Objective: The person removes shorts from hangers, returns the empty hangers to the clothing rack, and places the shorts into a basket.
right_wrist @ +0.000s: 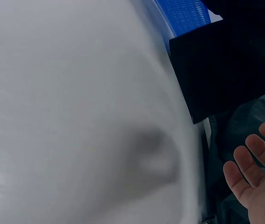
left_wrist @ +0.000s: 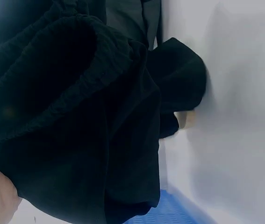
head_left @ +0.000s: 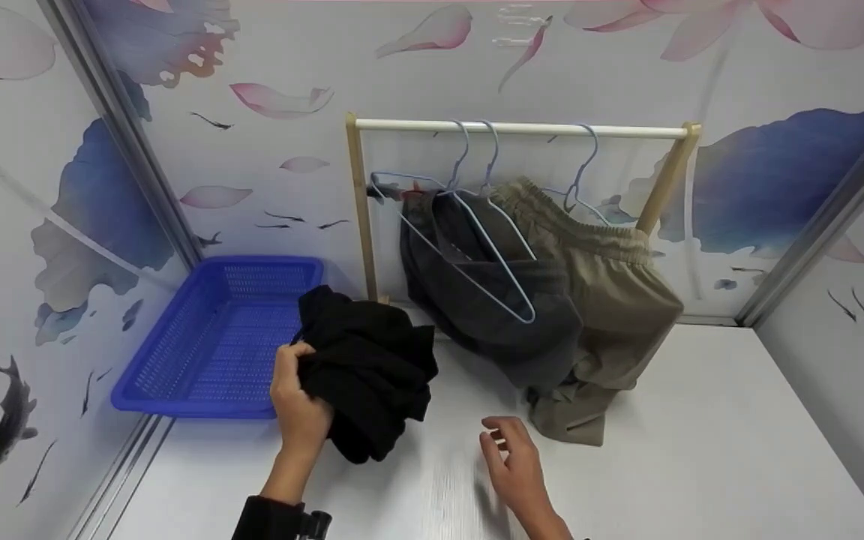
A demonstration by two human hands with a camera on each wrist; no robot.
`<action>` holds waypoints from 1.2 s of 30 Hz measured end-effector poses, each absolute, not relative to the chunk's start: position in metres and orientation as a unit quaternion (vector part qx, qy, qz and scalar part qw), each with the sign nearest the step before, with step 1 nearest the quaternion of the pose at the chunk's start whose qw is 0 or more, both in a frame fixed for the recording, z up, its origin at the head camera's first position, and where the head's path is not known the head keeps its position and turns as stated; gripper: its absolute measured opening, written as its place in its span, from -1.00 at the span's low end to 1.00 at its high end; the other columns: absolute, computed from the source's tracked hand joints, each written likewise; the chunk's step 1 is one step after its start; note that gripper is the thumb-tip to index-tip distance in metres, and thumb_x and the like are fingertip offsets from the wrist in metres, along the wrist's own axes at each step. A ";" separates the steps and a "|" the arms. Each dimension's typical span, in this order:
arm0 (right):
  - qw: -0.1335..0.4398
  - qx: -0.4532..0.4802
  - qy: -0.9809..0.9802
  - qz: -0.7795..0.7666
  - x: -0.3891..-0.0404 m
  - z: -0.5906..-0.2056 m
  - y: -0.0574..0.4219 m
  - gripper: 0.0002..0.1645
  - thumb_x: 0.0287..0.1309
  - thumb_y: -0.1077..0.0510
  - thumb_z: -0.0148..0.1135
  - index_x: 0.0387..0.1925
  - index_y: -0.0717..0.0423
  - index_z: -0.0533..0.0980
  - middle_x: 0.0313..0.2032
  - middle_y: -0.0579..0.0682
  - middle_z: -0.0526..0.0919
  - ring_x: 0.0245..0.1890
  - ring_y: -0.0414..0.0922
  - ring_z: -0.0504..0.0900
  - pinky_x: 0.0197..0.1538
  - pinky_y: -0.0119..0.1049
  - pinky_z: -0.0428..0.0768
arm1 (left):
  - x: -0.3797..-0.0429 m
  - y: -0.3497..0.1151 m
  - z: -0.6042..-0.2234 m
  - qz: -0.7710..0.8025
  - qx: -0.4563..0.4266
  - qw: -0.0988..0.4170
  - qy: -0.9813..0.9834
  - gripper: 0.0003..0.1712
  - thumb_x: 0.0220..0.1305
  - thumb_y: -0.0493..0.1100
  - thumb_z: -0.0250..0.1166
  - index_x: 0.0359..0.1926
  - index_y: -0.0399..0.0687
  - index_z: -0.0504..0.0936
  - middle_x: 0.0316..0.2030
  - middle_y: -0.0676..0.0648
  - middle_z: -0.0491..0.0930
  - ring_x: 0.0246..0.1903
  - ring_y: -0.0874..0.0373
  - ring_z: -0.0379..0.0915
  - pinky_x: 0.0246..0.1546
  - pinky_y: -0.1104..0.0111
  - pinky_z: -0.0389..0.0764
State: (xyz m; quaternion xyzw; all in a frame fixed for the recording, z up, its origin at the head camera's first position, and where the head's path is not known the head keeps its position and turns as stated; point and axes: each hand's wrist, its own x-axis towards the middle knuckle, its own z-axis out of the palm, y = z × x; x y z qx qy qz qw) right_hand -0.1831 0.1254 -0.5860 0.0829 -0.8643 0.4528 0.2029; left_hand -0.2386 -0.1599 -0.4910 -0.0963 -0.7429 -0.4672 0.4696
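My left hand (head_left: pixel 303 397) grips a bunched pair of black pants (head_left: pixel 368 367) above the white table, close to the blue basket. A gathered elastic waistband (left_wrist: pixel 99 70) shows on the pants in the left wrist view; the fingers beneath the cloth are hidden. To the right, my right hand (head_left: pixel 516 465) hovers over the table with relaxed, slightly bent fingers and nothing in them. In the right wrist view its fingers (right_wrist: pixel 249 165) spread apart, clear of the black cloth. A light blue hanger (head_left: pixel 469 247) hangs from the rack in front of a dark grey garment (head_left: pixel 492 300).
A blue plastic basket (head_left: pixel 199 405) stands at the left. The small rack has a white rail (head_left: pixel 402 124) and wooden posts (head_left: pixel 363 217). Khaki pants (head_left: pixel 604 277) hang at its right, their lower end touching the table (head_left: pixel 717 435). Printed walls enclose the back and sides.
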 end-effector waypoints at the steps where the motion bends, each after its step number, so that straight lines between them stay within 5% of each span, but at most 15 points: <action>1: 0.203 0.083 -0.864 0.453 -0.184 -0.586 0.125 -0.84 0.32 0.27 0.14 -0.10 0.07 0.55 -0.14 -0.06 0.57 -0.21 -0.17 0.57 -0.19 -0.24 0.61 | -0.239 -0.161 -0.489 -0.465 -0.097 0.471 -0.743 -0.84 0.17 -0.53 0.20 -0.23 -0.33 0.48 -0.29 -0.15 0.51 -0.16 0.08 0.48 -0.02 0.52 0.39; 36: 0.228 0.099 -0.849 0.466 -0.193 -0.582 0.122 -0.81 0.29 0.27 0.17 -0.08 0.10 0.56 -0.15 -0.03 0.58 -0.22 -0.17 0.58 -0.22 -0.15 0.63 | -0.263 -0.233 -0.434 -0.454 0.022 0.551 -0.699 -0.88 0.24 -0.41 0.21 -0.21 -0.39 0.48 -0.24 -0.21 0.47 -0.12 0.05 0.46 -0.03 0.39 0.36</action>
